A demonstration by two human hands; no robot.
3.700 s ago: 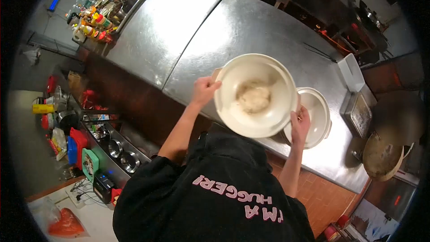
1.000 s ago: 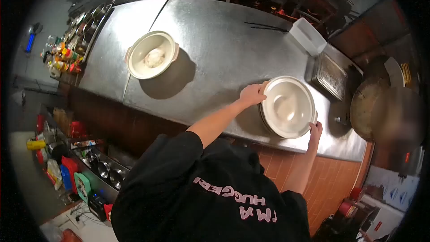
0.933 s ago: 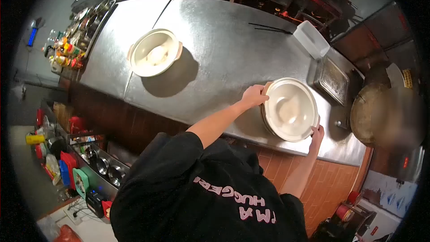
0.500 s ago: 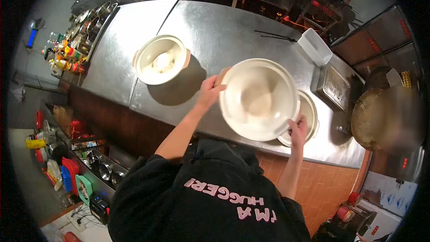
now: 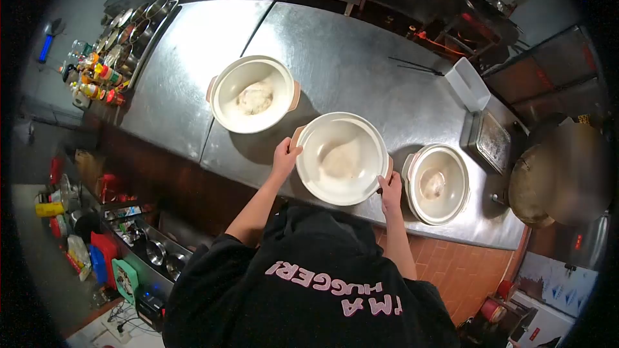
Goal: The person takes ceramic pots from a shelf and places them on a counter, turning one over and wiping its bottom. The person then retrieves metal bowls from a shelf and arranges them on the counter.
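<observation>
A wide cream pot [image 5: 342,158] is held between my two hands at the front edge of the metal counter. My left hand [image 5: 285,157] grips its left handle with fingers wrapped round it. On the opposite side, my right hand [image 5: 389,192] is closed on the right handle. Another cream pot [image 5: 253,94] stands to the upper left with a pale lump [image 5: 255,98] inside. To the right of my right hand stands a third pot [image 5: 438,183], with a small pale piece [image 5: 432,184] in the bottom.
The steel counter [image 5: 322,45] carries chopsticks [image 5: 416,66], a white plastic bin [image 5: 467,85] and a metal tray [image 5: 490,142] toward the right. A large wok [image 5: 532,187] is beyond its right end. Seasoning bottles [image 5: 97,80] and metal containers line the left.
The held pot has moved left and toward the counter's front edge, with both hands still on it. The right-hand pot, partly covered before, is now in full view.
</observation>
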